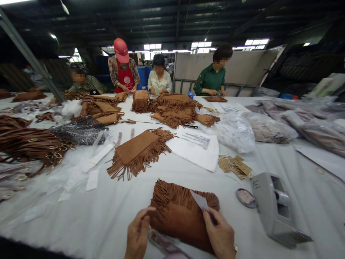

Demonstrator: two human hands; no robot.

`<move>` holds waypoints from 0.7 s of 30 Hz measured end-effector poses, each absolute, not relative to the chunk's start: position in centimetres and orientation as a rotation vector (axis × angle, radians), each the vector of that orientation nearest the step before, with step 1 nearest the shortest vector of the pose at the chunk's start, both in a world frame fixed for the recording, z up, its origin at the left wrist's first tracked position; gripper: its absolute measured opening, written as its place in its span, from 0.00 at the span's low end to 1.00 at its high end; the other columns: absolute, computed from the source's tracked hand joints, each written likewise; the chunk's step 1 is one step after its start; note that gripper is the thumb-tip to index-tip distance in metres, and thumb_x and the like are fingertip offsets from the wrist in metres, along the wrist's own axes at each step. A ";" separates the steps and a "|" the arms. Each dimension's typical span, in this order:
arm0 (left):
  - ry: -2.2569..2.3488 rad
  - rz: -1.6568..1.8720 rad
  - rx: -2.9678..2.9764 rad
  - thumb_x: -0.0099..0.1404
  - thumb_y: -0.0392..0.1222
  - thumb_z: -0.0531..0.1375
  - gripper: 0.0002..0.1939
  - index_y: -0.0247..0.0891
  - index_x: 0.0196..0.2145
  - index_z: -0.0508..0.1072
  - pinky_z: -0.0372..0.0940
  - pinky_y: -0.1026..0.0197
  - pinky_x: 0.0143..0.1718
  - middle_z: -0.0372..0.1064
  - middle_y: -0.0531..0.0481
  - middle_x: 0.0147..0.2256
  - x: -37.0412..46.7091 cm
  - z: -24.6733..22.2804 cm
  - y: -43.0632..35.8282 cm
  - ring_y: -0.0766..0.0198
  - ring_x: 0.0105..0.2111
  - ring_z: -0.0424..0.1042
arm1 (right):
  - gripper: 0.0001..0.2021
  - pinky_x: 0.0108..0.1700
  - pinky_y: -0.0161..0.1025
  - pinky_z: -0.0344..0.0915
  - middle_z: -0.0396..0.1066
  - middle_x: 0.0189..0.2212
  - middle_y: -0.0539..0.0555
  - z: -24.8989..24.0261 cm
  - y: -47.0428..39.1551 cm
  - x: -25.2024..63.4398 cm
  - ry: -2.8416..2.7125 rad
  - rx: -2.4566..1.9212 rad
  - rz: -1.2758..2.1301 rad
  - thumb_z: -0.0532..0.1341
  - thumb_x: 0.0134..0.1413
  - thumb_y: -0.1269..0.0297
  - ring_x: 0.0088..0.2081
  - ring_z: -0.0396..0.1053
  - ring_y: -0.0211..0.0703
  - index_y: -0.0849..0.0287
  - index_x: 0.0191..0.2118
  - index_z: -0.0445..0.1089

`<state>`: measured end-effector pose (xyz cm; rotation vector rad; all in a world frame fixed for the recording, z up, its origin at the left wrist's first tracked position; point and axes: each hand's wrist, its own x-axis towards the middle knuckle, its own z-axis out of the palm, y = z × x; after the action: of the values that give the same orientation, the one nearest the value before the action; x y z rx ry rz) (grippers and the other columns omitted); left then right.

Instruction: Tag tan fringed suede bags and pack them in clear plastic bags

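Observation:
A brown suede bag with fringe (180,223) lies on the table right in front of me, its fringe flipped up toward the far side. At its left edge, my left hand (138,230) is closed, thumb and fingertips pinching the fringe there. Over the bag's right side, my right hand (219,232) pinches a thin whitish slip (199,200) between thumb and fingers. Under the near edge of the bag shows something in clear plastic wrapping (165,242), partly cut off. Farther out lies a second fringed bag (138,145), flat with its fringe spread.
A grey tape dispenser (275,208) stands at right beside a small round dish (245,198). Tan hang tags (234,166), a white printed dust bag (198,147) and plastic bags (234,131) lie beyond. Brown straps (29,144) pile at left. Several co-workers stand across the table.

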<state>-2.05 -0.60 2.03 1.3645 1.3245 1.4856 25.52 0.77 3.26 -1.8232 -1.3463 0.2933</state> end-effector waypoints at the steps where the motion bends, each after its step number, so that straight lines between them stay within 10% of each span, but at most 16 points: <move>1: 1.394 1.577 1.041 0.67 0.46 0.56 0.10 0.39 0.41 0.72 0.68 0.58 0.46 0.75 0.44 0.40 -2.3 2.3 -0.2 0.59 0.42 0.74 | 0.21 0.38 0.41 0.70 0.78 0.32 0.57 3.7 1.1 25.2 -1.330 -1.843 0.367 0.57 0.52 0.47 0.33 0.74 0.50 0.59 0.36 0.77; 6: 1.139 1.645 -0.052 0.68 0.34 0.53 0.05 0.37 0.39 0.68 0.72 0.61 0.38 0.74 0.47 0.33 -4.2 3.2 3.0 0.65 0.33 0.76 | 0.19 0.36 0.40 0.71 0.78 0.34 0.58 5.6 3.2 22.8 -1.308 -1.738 0.371 0.57 0.55 0.50 0.33 0.75 0.48 0.61 0.39 0.76; 15: 1.101 1.581 0.012 0.67 0.30 0.54 0.07 0.39 0.40 0.68 0.72 0.62 0.35 0.74 0.46 0.38 -4.7 4.4 4.1 0.64 0.35 0.76 | 0.14 0.43 0.44 0.68 0.73 0.46 0.56 5.2 4.1 17.8 -1.955 -0.980 -0.064 0.55 0.58 0.76 0.43 0.68 0.45 0.51 0.42 0.74; 21: 1.100 1.563 0.129 0.63 0.36 0.60 0.06 0.37 0.39 0.69 0.71 0.63 0.35 0.75 0.45 0.37 -4.1 4.3 2.9 0.63 0.35 0.76 | 0.12 0.33 0.35 0.64 0.72 0.30 0.52 3.0 2.9 16.0 -2.284 -0.810 0.380 0.50 0.63 0.75 0.30 0.66 0.39 0.58 0.36 0.70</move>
<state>-4.09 2.92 4.27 0.1290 1.1000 1.5630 16.00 2.93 3.05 -0.8097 -2.2838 0.3801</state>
